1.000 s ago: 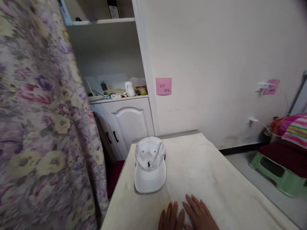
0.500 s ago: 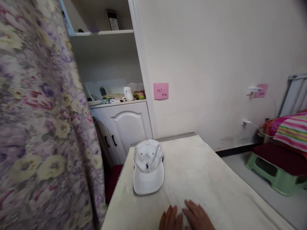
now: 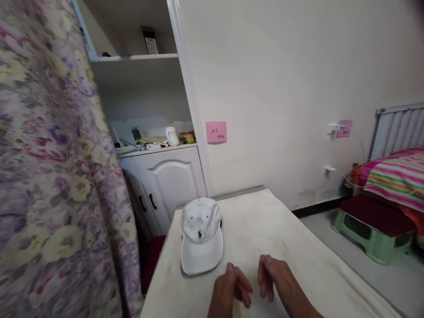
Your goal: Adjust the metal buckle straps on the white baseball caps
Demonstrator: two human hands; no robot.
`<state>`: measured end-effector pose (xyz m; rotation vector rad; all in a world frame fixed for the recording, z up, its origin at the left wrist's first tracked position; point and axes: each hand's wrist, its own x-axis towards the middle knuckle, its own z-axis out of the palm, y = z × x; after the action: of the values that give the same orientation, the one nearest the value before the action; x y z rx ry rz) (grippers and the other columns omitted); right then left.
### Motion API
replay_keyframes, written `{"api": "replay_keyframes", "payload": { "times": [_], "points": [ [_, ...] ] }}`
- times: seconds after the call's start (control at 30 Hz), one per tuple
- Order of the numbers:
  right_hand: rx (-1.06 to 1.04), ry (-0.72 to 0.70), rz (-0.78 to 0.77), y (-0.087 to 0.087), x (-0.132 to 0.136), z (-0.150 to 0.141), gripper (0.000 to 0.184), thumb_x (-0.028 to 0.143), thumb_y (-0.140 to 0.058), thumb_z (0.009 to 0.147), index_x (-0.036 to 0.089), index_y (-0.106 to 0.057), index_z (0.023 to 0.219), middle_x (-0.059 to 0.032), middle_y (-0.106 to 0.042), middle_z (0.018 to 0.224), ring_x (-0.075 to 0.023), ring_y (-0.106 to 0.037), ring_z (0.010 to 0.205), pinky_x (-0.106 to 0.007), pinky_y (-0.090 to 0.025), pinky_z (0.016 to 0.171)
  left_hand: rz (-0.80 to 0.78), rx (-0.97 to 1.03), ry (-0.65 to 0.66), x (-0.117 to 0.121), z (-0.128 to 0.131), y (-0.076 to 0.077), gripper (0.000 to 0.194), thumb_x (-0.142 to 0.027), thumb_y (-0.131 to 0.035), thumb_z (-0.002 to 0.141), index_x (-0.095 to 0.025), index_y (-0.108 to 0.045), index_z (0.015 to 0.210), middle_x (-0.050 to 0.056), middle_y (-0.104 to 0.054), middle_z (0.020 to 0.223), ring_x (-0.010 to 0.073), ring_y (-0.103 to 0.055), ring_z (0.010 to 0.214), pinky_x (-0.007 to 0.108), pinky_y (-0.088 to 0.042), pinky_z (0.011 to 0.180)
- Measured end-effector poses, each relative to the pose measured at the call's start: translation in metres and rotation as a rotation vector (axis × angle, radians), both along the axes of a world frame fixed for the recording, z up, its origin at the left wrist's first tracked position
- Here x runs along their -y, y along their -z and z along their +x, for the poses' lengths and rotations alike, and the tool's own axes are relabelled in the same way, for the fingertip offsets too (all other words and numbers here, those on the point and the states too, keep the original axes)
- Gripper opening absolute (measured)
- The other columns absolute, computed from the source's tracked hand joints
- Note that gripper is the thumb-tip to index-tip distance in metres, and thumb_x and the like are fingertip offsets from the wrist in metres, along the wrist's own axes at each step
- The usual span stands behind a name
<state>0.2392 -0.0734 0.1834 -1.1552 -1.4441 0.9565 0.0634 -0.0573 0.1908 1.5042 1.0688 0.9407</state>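
Floral curtain (image 3: 49,176) hangs far left of the white cap (image 3: 200,236). Behind the cap and to its left, a white cabinet (image 3: 165,176) with an open shelf niche holds a white jug (image 3: 171,136), papers and small jars, details too small to tell; the upper shelf has a framed card (image 3: 150,42). The cap sits brim toward the person, crown up, on the pale cloth-covered table (image 3: 298,247), near the table's left edge. Left hand (image 3: 232,287) hovers just in front of the cap brim, fingers loosely curled, holding nothing, not touching the cap. Right hand (image 3: 276,280) is right of it, fingers bent down, also empty. Judged step: reach toward the cap, not yet gripped; a grasp would call for closing on the brim. Right of the cap: pink note (image 3: 216,131) on the wall, green stool (image 3: 371,229), striped bedding (image 3: 394,176).
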Motion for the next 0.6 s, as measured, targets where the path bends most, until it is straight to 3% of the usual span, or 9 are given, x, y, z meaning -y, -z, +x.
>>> {"api": "replay_keyframes", "payload": {
  "times": [0.07, 0.17, 0.37, 0.6],
  "points": [
    [-0.037, 0.028, -0.027, -0.013, -0.006, -0.003, 0.068, 0.07, -0.021, 0.096, 0.023, -0.055, 0.06, 0.0019, -0.051, 0.046, -0.0171, -0.049, 0.05, -0.032, -0.041, 0.059, -0.079, 0.079, -0.01, -0.005, -0.007, -0.012, 0.082, -0.074, -0.011, 0.092, -0.02, -0.065, 0.063, 0.003, -0.056, 0.048, 0.021, -0.054, 0.054, 0.035, -0.04, 0.066],
    [-0.056, 0.081, -0.041, -0.02, -0.01, -0.006, 0.073, 0.072, -0.015, 0.095, 0.024, -0.049, 0.054, 0.0043, -0.041, 0.038, -0.016, -0.044, 0.047, -0.031, -0.037, 0.06, -0.133, 0.085, -0.044, -0.01, -0.012, -0.013, 0.084, -0.078, -0.012, 0.089, -0.02, -0.064, 0.059, 0.002, -0.053, 0.043, 0.0191, -0.05, 0.05, 0.033, -0.038, 0.063],
    [-0.106, 0.1, -0.138, -0.016, -0.009, -0.006, 0.077, 0.075, -0.011, 0.094, 0.024, -0.048, 0.049, 0.0051, -0.036, 0.034, -0.0157, -0.041, 0.043, -0.032, -0.034, 0.058, -0.1, -0.003, -0.054, -0.009, -0.011, -0.006, 0.084, -0.08, -0.013, 0.088, -0.02, -0.061, 0.055, 0.002, -0.051, 0.039, 0.0185, -0.048, 0.046, 0.033, -0.036, 0.059],
    [-0.106, 0.095, -0.129, -0.016, -0.004, -0.005, 0.077, 0.076, -0.007, 0.092, 0.025, -0.047, 0.05, 0.0044, -0.037, 0.036, -0.0173, -0.044, 0.048, -0.033, -0.036, 0.062, -0.106, -0.001, -0.064, -0.008, -0.014, -0.009, 0.082, -0.08, -0.013, 0.088, -0.021, -0.061, 0.057, 0.001, -0.052, 0.039, 0.0178, -0.049, 0.045, 0.032, -0.037, 0.058]
  ]
}}
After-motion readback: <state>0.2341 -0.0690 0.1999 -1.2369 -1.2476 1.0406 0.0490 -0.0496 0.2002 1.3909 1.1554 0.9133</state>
